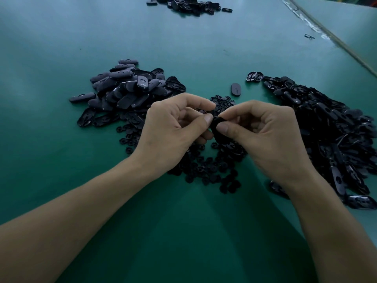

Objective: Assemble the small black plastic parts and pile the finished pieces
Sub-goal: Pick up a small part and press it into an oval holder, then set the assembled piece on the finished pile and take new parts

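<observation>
Both hands meet just above the scatter of small round pieces (210,168) that lies in the middle of the green surface (183,48). The left hand (173,127) has its fingers curled, with thumb and forefinger closed on one end of a small black part (216,127). The right hand (263,135) pinches the other end of the same part between thumb and forefinger, its other fingers folded toward the palm. Each grip is thus closed on the part, which sits between the two thumb tips, over the far half of the scatter. The fingers hide most of its shape. To the left of the scatter, touching its edge, is a pile of closed oval pieces (126,88). To the right of the scatter lies a bigger heap of open shells (326,123). Just beyond the scatter a single oval piece (236,89) lies alone, and far beyond it, at the surface's far end, is another dark pile (187,4).
</observation>
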Demonstrator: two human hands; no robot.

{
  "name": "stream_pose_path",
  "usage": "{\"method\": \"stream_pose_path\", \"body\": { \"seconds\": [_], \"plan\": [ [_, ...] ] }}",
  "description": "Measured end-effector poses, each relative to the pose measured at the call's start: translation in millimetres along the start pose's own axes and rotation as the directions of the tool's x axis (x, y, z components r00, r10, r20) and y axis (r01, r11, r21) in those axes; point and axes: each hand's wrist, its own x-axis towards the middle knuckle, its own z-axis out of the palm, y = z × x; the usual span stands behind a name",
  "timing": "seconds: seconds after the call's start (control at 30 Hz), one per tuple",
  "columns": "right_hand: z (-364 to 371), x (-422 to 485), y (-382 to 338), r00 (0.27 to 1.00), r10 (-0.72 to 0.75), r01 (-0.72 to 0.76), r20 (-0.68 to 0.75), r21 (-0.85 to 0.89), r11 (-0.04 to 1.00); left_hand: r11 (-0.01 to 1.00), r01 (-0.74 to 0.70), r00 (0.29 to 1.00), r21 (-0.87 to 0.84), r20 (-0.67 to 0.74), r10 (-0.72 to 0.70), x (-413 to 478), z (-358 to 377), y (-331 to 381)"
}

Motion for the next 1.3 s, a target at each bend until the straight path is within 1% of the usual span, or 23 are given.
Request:
{"method": "stream_pose_path", "body": {
  "seconds": [0.13,0.23,0.3,0.37,0.47,0.53,0.57,0.63,0.67,0.8,0.87,0.93,1.03,1.07,1.13,1.3],
  "plan": [
    [-2.8,-0.6,-0.4,0.998,0.03,-0.032,0.059,0.031,0.999,0.999,0.002,1.0,0.033,0.011,-0.002,-0.1,-0.8,-0.5],
    [-2.6,-0.3,-5.0,0.994,0.015,-0.03,0.111,0.135,0.99,0.999,0.0,1.0,0.05,-0.008,0.0,0.0,-1.2,-1.5],
    [-2.6,0.3,-9.2,0.994,-0.021,-0.002,0.106,0.207,0.978,0.999,0.0,1.0,0.053,-0.024,0.002,-0.1,-1.2,-2.8],
    [-4.4,1.2,-10.6,1.0,-0.025,0.021,0.014,0.236,0.971,0.997,-0.004,0.999,0.074,-0.038,0.006,0.1,-1.3,-4.2],
    [-9.2,4.3,-6.0,0.977,0.053,-0.011,-0.208,0.198,0.98,0.993,-0.027,0.998,0.119,-0.06,0.034,0.9,-2.1,-5.6],
    [-11.0,5.6,-0.2,0.95,0.076,-0.044,-0.304,0.11,0.993,0.986,-0.045,0.996,0.158,-0.067,0.056,1.5,-2.8,-5.3],
    [-11.5,6.1,2.6,0.945,0.066,-0.056,-0.32,0.04,0.998,0.983,-0.056,0.995,0.175,-0.066,0.069,1.8,-2.9,-4.9],
    [-10.9,5.9,5.7,0.953,0.049,-0.074,-0.299,-0.073,0.995,0.977,-0.068,0.994,0.202,-0.067,0.083,1.9,-3.2,-4.1],
    [-9.9,5.5,6.2,0.961,0.048,-0.078,-0.274,-0.101,0.992,0.976,-0.068,0.994,0.208,-0.069,0.084,2.2,-3.2,-3.4],
    [-0.5,3.1,4.9,0.991,0.072,-0.087,-0.114,-0.132,0.987,0.973,-0.056,0.994,0.225,-0.079,0.075,2.3,-2.7,-0.4],
    [4.8,1.6,5.2,0.994,0.091,-0.1,-0.064,-0.157,0.983,0.975,-0.04,0.994,0.219,-0.091,0.061,2.5,-2.6,0.1],
    [7.3,0.8,5.8,0.993,0.098,-0.109,-0.066,-0.198,0.974,0.979,-0.015,0.993,0.205,-0.109,0.038,2.5,-2.9,0.2],
    [6.7,0.5,5.4,0.989,0.066,-0.1,-0.133,-0.264,0.959,0.98,-0.001,0.991,0.201,-0.13,0.027,2.5,-3.4,-0.2],
    [6.3,0.4,4.7,0.986,0.055,-0.096,-0.159,-0.268,0.959,0.98,0.0,0.991,0.201,-0.134,0.028,2.4,-3.5,-0.5],
    [6.1,0.0,1.5,0.984,0.062,-0.097,-0.166,-0.214,0.972,0.978,-0.007,0.99,0.207,-0.136,0.036,2.5,-3.6,-0.7],
    [9.6,-2.2,-7.1,0.993,0.118,-0.118,-0.013,-0.058,0.991,0.972,-0.05,0.992,0.231,-0.101,0.075,1.9,-3.6,-0.9]
  ]
}}
